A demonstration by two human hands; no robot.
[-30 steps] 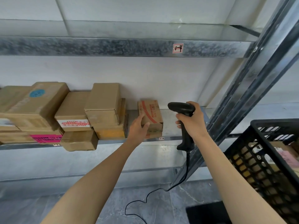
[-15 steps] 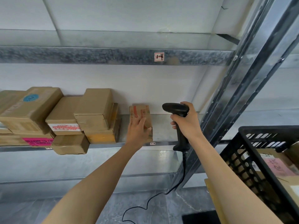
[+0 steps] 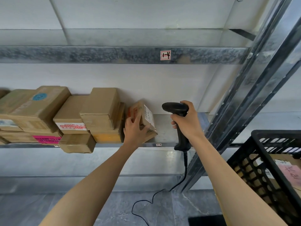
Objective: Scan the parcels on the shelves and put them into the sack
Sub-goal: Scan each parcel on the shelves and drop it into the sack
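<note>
Nearest the viewer, a thin black cable (image 3: 185,170) trailed over the grey, veined stone floor (image 3: 105,207). At near right stood a black plastic crate (image 3: 276,133) with a lattice wall, which held paper-labelled cartons (image 3: 283,162); no sack was in view. Beyond the forearms, the right hand (image 3: 187,123) was closed around the handle of a matt black, pistol-shaped scanner (image 3: 175,108), with its rounded head turned left. The left hand (image 3: 135,130) gripped a small parcel (image 3: 147,119), fingers spread over its upper face and thumb at its near corner. This brown corrugated box, marked in red, rested tilted on the galvanised metal shelf (image 3: 162,128), just right of the stack, and its white barcode label faced the scanner head. The step in hand was judged to be the scan itself, with the label presented but the two objects apart. The next move would call for lining the scanner head on the barcode and then lifting the parcel clear of the shelf towards the sack. To the left lay a loose stack of taped cardboard parcels (image 3: 99,103), one bearing a pink label (image 3: 46,139) and another a round blue sticker (image 3: 39,96). Farther off were a plain pale wall (image 3: 146,82), a mottled steel beam (image 3: 81,54) carrying a handwritten tag (image 3: 165,55), and a slanting upright (image 3: 254,95).
</note>
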